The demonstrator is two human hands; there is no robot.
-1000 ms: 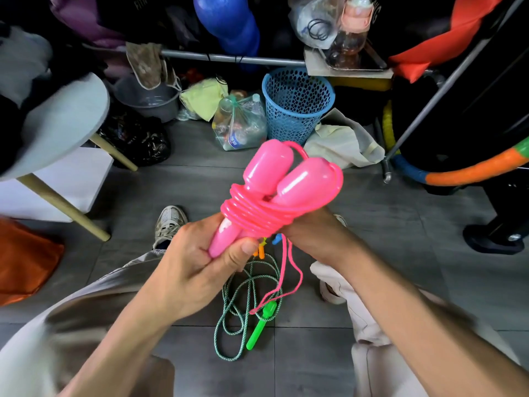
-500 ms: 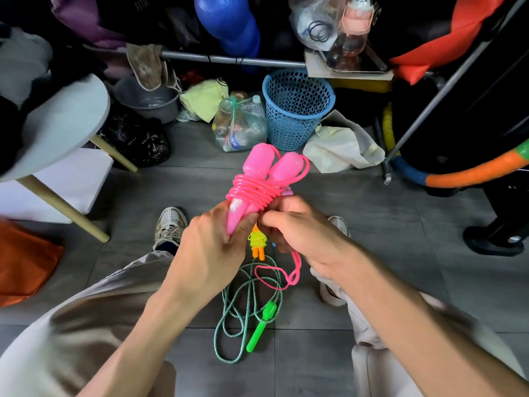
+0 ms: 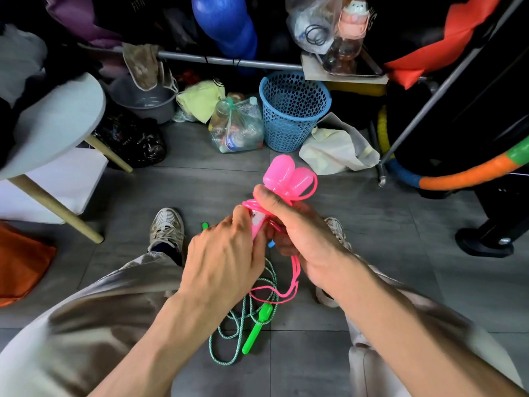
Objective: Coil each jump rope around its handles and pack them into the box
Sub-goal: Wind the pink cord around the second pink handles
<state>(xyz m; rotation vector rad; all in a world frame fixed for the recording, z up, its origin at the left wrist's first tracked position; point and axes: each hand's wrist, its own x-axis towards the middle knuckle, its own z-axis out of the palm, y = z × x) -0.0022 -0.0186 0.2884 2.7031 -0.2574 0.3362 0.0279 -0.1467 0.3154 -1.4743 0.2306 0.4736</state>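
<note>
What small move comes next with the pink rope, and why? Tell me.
Probably wind the hanging pink tail once more around the pink handles. The right hand grips the bundle, the left hand pinches near its lower end, and a loop dangles loose above the green rope on the floor.

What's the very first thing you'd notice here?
The bright pink plastic jump rope at the centre, its handles gripped together by the left hand and right hand. Below them, a green-handled braided jump rope lies loose on the grey floor, and a blue perforated plastic basket stands behind.
</note>
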